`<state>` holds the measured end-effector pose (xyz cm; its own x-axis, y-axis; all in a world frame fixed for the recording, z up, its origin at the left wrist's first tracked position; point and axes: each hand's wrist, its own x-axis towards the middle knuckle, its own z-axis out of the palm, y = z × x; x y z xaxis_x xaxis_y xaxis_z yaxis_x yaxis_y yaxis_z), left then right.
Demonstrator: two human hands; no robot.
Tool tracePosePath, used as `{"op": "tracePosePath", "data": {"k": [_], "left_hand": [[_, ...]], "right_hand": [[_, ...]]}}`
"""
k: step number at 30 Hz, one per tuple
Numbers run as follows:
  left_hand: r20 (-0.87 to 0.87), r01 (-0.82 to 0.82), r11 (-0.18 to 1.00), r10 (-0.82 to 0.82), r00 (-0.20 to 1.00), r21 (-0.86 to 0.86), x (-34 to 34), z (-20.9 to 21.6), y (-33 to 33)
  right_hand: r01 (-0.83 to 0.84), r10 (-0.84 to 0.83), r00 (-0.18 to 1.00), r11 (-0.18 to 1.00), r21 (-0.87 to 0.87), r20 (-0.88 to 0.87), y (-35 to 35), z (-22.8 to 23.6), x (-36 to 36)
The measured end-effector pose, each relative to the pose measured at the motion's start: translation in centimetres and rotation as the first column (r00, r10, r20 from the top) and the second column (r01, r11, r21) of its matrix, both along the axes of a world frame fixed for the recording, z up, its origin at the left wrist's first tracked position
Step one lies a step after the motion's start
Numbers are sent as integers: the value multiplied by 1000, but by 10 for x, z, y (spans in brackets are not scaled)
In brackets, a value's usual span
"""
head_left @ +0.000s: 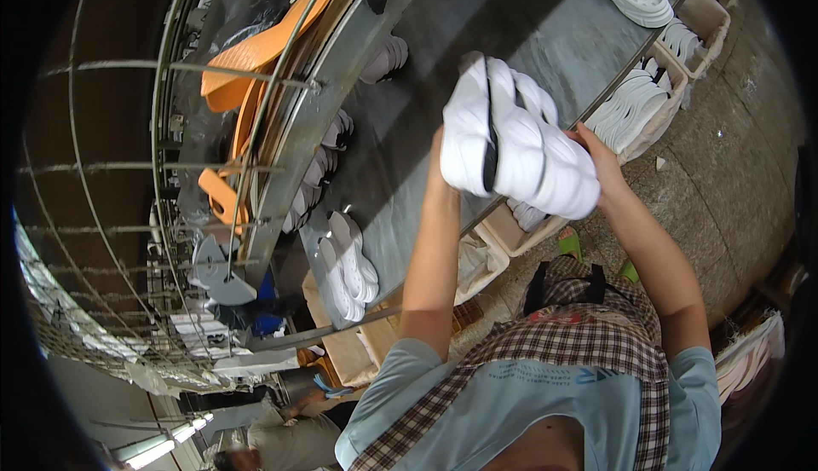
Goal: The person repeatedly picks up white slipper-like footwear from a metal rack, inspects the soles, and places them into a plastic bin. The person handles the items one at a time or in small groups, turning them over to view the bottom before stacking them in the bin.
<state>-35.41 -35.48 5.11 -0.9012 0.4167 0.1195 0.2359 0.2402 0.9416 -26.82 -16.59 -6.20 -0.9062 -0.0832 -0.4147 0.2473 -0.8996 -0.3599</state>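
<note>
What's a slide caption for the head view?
Left hand and right hand hold white shoe soles together at a grey worktable, bins alongside.

From my remote view: sheet-metal worktable [532, 32], grey, scuffed, a broad dark shadow lying across its top. Metal shelf [358, 45] runs along its far side, fronted by wire-mesh grid [75, 69]. I note a dull grey-brown floor [724, 164] with seams. Lit fluorescent tube [166, 444] at lower left. Bright strip [34, 271] behind mesh; window or lamp, I cannot tell.
</note>
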Motion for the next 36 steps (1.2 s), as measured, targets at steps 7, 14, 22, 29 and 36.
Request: {"op": "tracePosePath", "data": {"k": [7,14,22,29,36], "left_hand": [[461,-344,928,247,852,140,-85,-22,-11],[414,-488,858,391,822,159,-124,-45,-69],[429,-730,547,591,683,409,-290,-118,-207],[442,-563,689,375,815,456,-296,-133,-212],[752,-821,367,352,558,438,-50,-79,-179]], "right_hand": [[453,-361,865,270,849,-347,-23,-2,-77],[641,-491,726,228,733,-482,-14,-4,-63],[326,-209,943,438,838,-258,-23,-36,72],[-60,165,986,415,908,-10,-36,-38,123],[-135,498,863,391,911,-86,-39,-41,122]]}}
